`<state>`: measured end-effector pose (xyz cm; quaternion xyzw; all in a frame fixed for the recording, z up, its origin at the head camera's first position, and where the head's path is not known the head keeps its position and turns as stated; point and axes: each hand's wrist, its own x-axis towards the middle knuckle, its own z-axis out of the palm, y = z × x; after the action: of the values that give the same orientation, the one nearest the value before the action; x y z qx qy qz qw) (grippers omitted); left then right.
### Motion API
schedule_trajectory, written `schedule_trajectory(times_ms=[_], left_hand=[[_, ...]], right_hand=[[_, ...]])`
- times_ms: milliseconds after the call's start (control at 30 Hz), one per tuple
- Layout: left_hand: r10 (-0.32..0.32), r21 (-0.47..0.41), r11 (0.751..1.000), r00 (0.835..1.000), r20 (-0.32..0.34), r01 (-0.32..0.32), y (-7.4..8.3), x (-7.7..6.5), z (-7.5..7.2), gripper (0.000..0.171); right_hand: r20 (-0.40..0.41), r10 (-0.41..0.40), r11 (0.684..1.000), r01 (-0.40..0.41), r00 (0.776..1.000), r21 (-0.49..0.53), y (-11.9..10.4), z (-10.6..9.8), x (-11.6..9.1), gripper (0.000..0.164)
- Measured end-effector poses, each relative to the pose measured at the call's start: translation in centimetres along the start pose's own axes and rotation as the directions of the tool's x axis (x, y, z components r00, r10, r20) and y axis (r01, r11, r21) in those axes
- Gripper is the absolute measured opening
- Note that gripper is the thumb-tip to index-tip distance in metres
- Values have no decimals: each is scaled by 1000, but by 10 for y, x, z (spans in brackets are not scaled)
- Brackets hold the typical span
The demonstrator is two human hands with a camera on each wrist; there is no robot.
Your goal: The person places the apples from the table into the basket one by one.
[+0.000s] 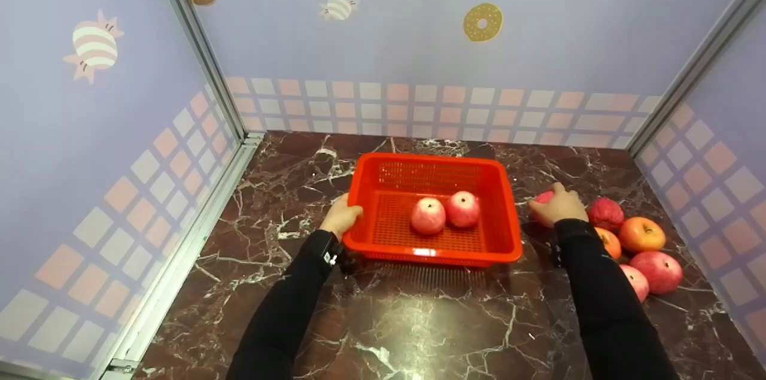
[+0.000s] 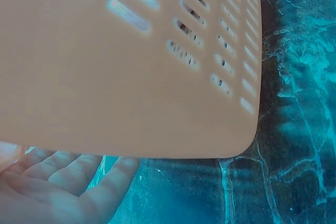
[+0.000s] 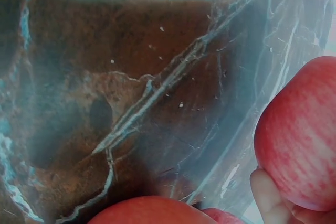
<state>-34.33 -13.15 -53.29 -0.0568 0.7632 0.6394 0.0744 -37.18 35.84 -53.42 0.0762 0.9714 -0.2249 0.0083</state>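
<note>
A red plastic basket [image 1: 432,254] stands on the marble tabletop, with two pink-red apples [image 1: 428,216] inside on its slatted floor. My left hand [image 1: 341,217] grips the basket's left rim, thumb over the top. In the left wrist view, the fingers [image 2: 113,182] reach under the bottom edge of the basket wall [image 2: 105,98]. To the right of the basket, my right hand [image 1: 561,207] holds a red apple [image 3: 302,135], mostly covered by the hand in the head view. The right wrist view shows a fingertip [image 3: 265,192] against this apple's side.
Right of the right forearm lie several more fruits: a dark red one [image 1: 605,213], an orange-yellow one [image 1: 642,234] and a pink-red apple [image 1: 656,272] among them. The sleeve partly hides some. Patterned panels [image 1: 419,57] enclose the table at the back and both sides.
</note>
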Motion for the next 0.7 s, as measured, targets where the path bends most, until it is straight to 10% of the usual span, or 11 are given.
schedule_trajectory(times_ms=[700], left_hand=[[1, 7, 1000, 1000, 19, -2, 1, -1, -1, 57]], right_hand=[[-104, -62, 993, 71, 993, 93, -47, -24, -4, 78]])
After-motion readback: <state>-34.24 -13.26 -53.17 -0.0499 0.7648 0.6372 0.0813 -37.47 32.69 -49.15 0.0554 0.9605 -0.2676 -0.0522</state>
